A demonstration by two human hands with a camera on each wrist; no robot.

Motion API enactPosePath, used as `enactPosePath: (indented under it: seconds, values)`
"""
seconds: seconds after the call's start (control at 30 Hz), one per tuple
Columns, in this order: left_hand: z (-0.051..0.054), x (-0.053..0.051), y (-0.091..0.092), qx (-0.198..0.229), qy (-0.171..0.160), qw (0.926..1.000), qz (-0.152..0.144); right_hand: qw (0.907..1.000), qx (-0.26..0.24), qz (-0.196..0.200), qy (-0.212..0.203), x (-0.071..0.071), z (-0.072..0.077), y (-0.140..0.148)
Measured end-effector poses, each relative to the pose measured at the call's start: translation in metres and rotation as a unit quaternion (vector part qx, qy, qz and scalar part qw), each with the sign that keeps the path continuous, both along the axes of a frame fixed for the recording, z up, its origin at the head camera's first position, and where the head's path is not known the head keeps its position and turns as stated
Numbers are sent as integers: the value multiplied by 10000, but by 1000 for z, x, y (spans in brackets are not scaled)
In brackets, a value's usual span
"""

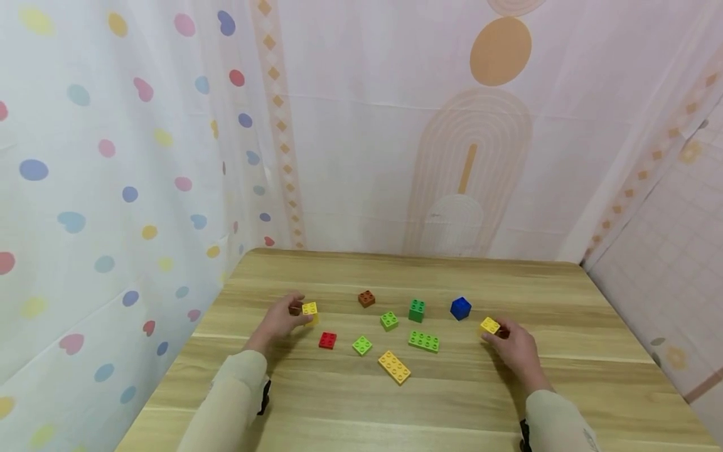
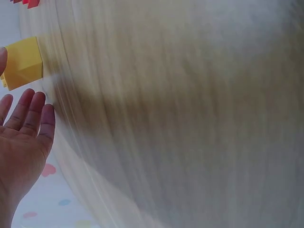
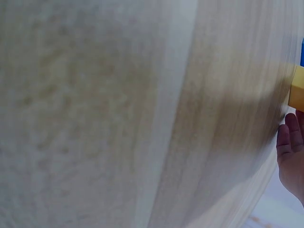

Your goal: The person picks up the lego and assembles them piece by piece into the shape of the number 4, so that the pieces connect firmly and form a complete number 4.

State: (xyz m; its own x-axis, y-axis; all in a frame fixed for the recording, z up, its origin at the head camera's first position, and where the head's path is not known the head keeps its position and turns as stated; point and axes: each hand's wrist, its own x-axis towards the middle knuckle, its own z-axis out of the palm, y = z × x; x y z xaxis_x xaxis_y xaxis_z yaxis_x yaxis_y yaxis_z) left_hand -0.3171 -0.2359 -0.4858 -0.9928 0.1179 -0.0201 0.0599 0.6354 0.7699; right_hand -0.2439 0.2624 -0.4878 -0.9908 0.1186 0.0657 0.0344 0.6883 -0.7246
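On the left, a yellow brick (image 1: 310,309) stands beside my left hand (image 1: 280,317). The thumb reaches its near side, while the other fingers stay apart from it, loosely extended; a gap shows between this yellow brick (image 2: 24,64) and the fingers of my left hand (image 2: 26,142) in the left wrist view. At the right, my right hand (image 1: 518,348) holds another yellow brick (image 1: 489,326) between thumb and fingers. The right wrist view cuts off this yellow brick (image 3: 297,89) and part of my right hand (image 3: 292,152), so its thumb is hidden there.
Between the hands lie a red brick (image 1: 327,340), a brown brick (image 1: 366,299), light green bricks (image 1: 388,321), a long light green brick (image 1: 423,341), a long yellow brick (image 1: 394,367), a dark green brick (image 1: 417,310) and a blue brick (image 1: 460,308). Curtains (image 1: 350,157) border the wooden table (image 1: 452,408).
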Motion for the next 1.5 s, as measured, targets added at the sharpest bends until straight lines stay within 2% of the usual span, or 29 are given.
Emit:
enactPosePath:
  seconds: [0.23, 0.43, 0.6, 0.9, 1.17, 1.5]
  values:
    - [-3, 2, 3, 28, 52, 9999, 101, 9996, 154, 223, 121, -3, -2, -2]
    - [-3, 3, 3, -33, 90, 9999, 119, 9989, -47, 462, -14, -4, 2, -6]
    - [1, 4, 2, 67, 78, 9997, 201, 9978, -153, 637, -84, -6, 2, -8]
    - [15, 2, 9, 483, 40, 9984, 290, 9954, -337, 830, -343, -8, 4, -16]
    - [29, -2, 31, 333, 163, 9992, 128, 9946, -531, 844, -292, -11, 0, -25]
    - [42, 1, 79, 801, 36, 9963, -293, 9906, -884, 886, -548, -10, -6, -36]
